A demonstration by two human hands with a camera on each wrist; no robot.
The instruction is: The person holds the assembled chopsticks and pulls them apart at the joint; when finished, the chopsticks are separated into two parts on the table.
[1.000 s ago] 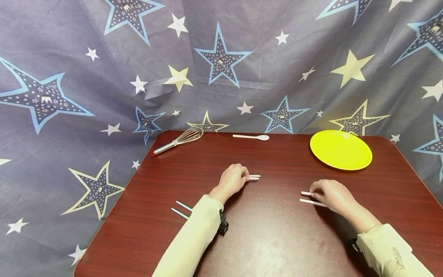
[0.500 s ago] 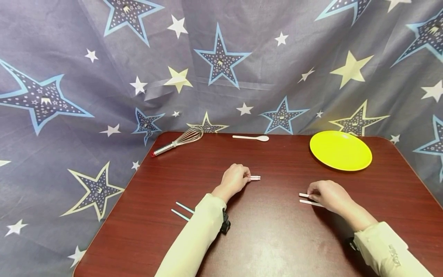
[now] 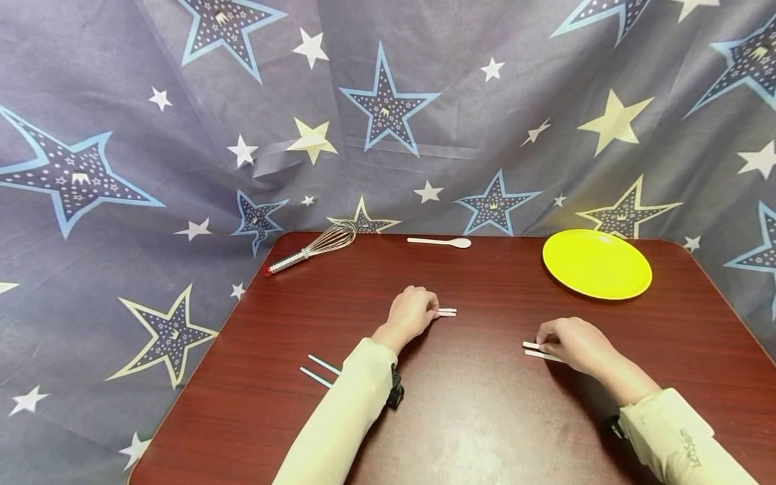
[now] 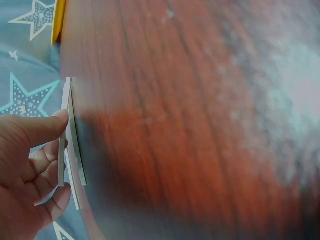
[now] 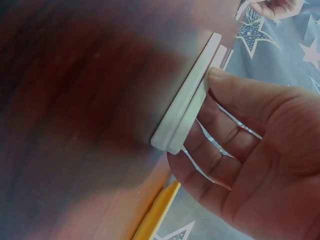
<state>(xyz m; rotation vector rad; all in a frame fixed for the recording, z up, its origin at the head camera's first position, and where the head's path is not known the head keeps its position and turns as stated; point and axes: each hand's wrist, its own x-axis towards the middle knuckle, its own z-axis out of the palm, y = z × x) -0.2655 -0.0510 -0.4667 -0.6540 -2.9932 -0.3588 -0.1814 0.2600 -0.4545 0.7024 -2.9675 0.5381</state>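
My left hand [image 3: 413, 311], mid-table, pinches a slim white chopstick [image 4: 65, 100] between thumb and fingers. A second white chopstick [image 4: 77, 150] lies on the tabletop right alongside it. Only their ends [image 3: 448, 312] show past the fingertips in the head view. To the right, my right hand [image 3: 576, 342] holds a white chopstick [image 5: 194, 112] between thumb and fingertips. Beside it, nearly parallel, lies another white chopstick [image 5: 182, 100] with a blunt, rounded end. The palm hides part of this pair in the head view.
Two light blue chopsticks [image 3: 316, 376] lie partly under my left forearm. A whisk [image 3: 312, 250] rests at the back left, a white spoon [image 3: 439, 242] at the back middle. A yellow plate [image 3: 597, 264] sits back right. Behind the table [image 3: 485, 417] hangs a star-patterned cloth [image 3: 448, 87].
My right hand has shifted slightly left and nearer, bringing its chopstick closer to the one lying beside it. My left hand has moved slightly right and then stayed in place.
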